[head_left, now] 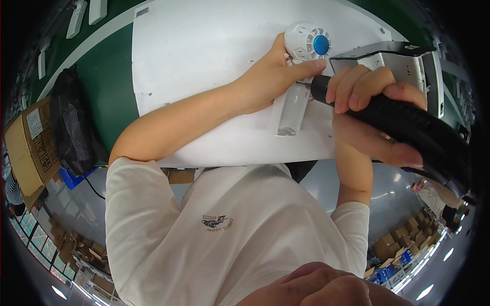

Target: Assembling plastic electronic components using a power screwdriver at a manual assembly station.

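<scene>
My left hand [275,76] is closed round the neck of a white handheld fan [294,109], its thumb lying across the front just below the head. The fan has a round vented head with a blue disc in the middle, and its long handle points toward me, with an open, hollow-looking face. In my right hand [375,97] is a black electric screwdriver [429,125], fingers wrapped round its body. The screwdriver's tip meets the fan at the neck, close under my left thumb; the exact contact point is too small to make out.
A metal box [377,58] stands right of the fan on the white work board [194,56]. Beyond lies a green surface [115,92] with white parts [76,19] at the far left. A black mesh bag [74,122] and a cardboard box [30,148] sit at the left.
</scene>
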`<state>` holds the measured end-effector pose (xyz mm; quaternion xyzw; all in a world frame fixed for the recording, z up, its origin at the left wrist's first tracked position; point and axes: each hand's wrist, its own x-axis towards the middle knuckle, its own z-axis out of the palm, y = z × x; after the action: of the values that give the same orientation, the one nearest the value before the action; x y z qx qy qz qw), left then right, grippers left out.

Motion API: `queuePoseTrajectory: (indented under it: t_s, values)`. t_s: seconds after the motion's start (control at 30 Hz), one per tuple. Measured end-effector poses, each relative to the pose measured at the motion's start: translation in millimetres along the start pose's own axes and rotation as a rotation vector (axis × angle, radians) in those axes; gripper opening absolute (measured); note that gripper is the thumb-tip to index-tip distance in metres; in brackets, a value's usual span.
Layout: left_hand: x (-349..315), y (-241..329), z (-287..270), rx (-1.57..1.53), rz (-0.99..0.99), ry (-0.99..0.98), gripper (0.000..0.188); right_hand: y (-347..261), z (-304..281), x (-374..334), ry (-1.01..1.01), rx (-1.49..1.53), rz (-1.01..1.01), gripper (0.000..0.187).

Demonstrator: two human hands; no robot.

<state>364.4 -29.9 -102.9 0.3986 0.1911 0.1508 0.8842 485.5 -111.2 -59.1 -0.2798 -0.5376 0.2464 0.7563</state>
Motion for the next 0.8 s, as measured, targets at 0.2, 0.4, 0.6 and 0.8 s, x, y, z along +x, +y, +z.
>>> queuePoseTrajectory:
  t_s: [0.2,0.4,0.6,0.8]
  values:
    - [-5,-1,-1,-0.032,-0.001,0.004,0.061,-11,7,10,0.029,-0.066,0.057,0.083]
    - [-4,10,9,-0.064,-0.114,-0.128,0.056,-91,-33,14,0.113,-0.547,-0.232,0.088]
    - [2,3,4,-0.14,-0.139,-0.128,0.052,-68,-19,15,0.089,-0.261,-0.037,0.089]
    - [4,0,8,-0.124,-0.119,-0.101,0.052,-40,0,11,0.057,-0.077,0.018,0.087]
